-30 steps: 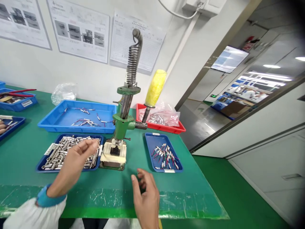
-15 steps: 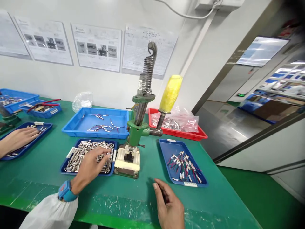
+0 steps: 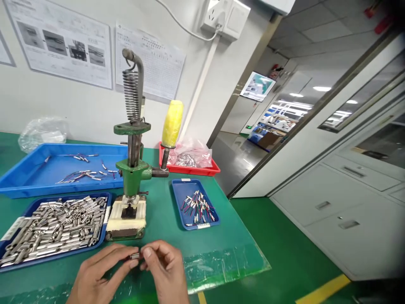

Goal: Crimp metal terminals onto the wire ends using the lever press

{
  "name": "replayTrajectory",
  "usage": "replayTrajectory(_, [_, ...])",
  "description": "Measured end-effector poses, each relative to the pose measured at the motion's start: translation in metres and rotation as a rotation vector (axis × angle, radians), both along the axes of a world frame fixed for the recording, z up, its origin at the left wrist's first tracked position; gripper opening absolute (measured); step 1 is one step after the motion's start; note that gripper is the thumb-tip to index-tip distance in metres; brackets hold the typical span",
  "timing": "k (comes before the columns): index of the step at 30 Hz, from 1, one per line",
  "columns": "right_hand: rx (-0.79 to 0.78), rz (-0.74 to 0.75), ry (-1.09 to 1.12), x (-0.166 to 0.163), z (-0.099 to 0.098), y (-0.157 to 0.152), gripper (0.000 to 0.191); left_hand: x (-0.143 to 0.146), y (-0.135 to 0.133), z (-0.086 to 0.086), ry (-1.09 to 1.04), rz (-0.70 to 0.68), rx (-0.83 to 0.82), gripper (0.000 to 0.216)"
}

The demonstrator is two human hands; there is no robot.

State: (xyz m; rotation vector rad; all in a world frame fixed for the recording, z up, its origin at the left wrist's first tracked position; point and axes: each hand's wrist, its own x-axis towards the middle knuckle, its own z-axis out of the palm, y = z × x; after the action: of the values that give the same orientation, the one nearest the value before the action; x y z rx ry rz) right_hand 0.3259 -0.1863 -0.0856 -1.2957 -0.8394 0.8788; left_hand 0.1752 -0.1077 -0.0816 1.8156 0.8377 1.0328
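Observation:
In front of the press, my left hand (image 3: 100,270) pinches a small metal tube (image 3: 135,256) between thumb and fingertips. My right hand (image 3: 167,268) is closed right beside the tube's end, its thumb pressed on the fingers; what it holds is hidden. To the left lies a dark blue tray (image 3: 106,211) heaped with metal tubes (image 3: 60,230) like the one I hold. The green hand press (image 3: 133,177) stands just beyond my hands, its yellow-wrapped handle (image 3: 172,122) tilted up. On the right, a blue tray (image 3: 182,185) carries short wires with white ends (image 3: 199,207).
A larger light blue bin (image 3: 19,179) with a few wires sits behind the tubes. At the back, a red tray (image 3: 202,169) holds plastic bags of metal parts. A crumpled clear bag (image 3: 44,133) lies against the wall. The green table's right edge (image 3: 240,223) borders the floor.
My left hand has left the tube tray with a metal tube and come to the front of the press. My right hand has met it there. The view has turned right.

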Motion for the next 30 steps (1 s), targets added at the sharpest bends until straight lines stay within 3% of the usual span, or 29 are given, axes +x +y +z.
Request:
replayTrajectory(3, [-0.109, -0.208, -0.572, 0.060, 0.007, 0.012, 0.038, -0.007, 0.000, -0.009, 0.044, 0.124, -0.152, 0.026])
replayTrajectory(5, [-0.197, -0.372, -0.902, 0.106, 0.009, 0.027, 0.034, -0.012, 0.003, -0.017, 0.079, 0.111, -0.240, 0.032])
replayTrajectory(8, [-0.293, -0.428, -1.051, 0.159, 0.006, 0.052, 0.024, -0.016, 0.010, -0.027, 0.094, 0.047, -0.338, 0.039])
replayTrajectory(12, [-0.351, -0.399, -1.160, 0.185, -0.005, 0.068, 0.017, -0.017, 0.014, -0.024, 0.018, 0.031, -0.419, 0.045])
replayTrajectory(17, [-0.254, -0.377, -1.192, 0.180, -0.011, 0.067, 0.012, -0.020, 0.019, -0.008, -0.130, 0.082, -0.507, 0.047])
replayTrajectory(22, [-0.024, -0.449, -1.121, 0.157, 0.000, 0.060, 0.017, -0.020, 0.024, -0.002, -0.248, 0.155, -0.541, 0.049])
replayTrajectory(25, [0.083, -0.441, -0.973, 0.119, 0.008, 0.052, 0.023, -0.019, 0.025, -0.003, -0.307, 0.158, -0.564, 0.047])
replayTrajectory(30, [0.202, -0.299, -0.622, 0.029, 0.008, 0.051, 0.020, -0.012, 0.025, 0.004, -0.485, 0.137, -0.689, 0.046])
